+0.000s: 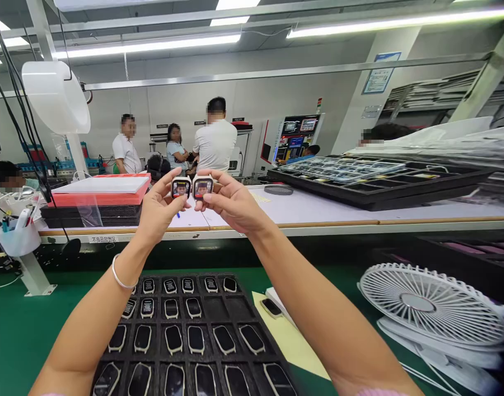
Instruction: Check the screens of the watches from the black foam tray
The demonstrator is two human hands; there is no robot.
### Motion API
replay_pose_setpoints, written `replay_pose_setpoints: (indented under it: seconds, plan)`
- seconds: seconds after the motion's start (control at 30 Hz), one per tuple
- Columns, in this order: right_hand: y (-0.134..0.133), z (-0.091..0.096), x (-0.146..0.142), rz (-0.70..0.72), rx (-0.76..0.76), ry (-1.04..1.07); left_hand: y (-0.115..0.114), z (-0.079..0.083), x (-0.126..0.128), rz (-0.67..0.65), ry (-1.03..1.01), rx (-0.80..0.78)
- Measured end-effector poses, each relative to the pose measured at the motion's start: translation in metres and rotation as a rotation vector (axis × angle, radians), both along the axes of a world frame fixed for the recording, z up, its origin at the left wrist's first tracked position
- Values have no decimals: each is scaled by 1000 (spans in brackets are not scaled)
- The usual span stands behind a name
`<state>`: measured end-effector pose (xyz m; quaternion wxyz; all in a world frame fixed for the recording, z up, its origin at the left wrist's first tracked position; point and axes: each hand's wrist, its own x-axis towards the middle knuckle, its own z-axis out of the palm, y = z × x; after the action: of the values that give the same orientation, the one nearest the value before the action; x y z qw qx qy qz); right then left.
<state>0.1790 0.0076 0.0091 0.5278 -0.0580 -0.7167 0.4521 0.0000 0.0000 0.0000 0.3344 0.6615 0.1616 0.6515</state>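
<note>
Up in front of the bench shelf, my left hand pinches a smartwatch case by its edges. Right beside it, my right hand holds a second smartwatch case the same way, thumb on its lower front. Both screens are lit with a picture and face me; the cases sit close together. Below my arms lies a black foam tray with rows of strapless watch cases, such as this one. Some of those in the far rows show white text, the nearer ones look dark. Two pockets at the right of the second row hold nothing.
On the right of the green bench stands a white fan. Another watch case lies on yellow paper. The shelf carries a red-and-black stack and a large black tray. Several people are in the background.
</note>
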Motion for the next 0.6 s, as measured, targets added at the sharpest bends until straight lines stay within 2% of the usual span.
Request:
replay_pose_setpoints:
  seconds: [0.1,0.27,0.37,0.5,0.6]
  plan:
    - [-6,-33,0,18,-77,-23,-10,-33,-2,-5,-2,-108]
    - [-18,-107,-1,48,-265,-59,-33,-98,-9,-11,42,-358]
    - [-24,-145,-3,70,-397,-57,-43,-130,-13,-35,49,-489]
    - [-28,-182,-7,112,-557,-28,-49,-160,-18,-35,56,-625]
    - [-30,-197,-10,122,-634,-14,-50,-174,-19,3,72,-669]
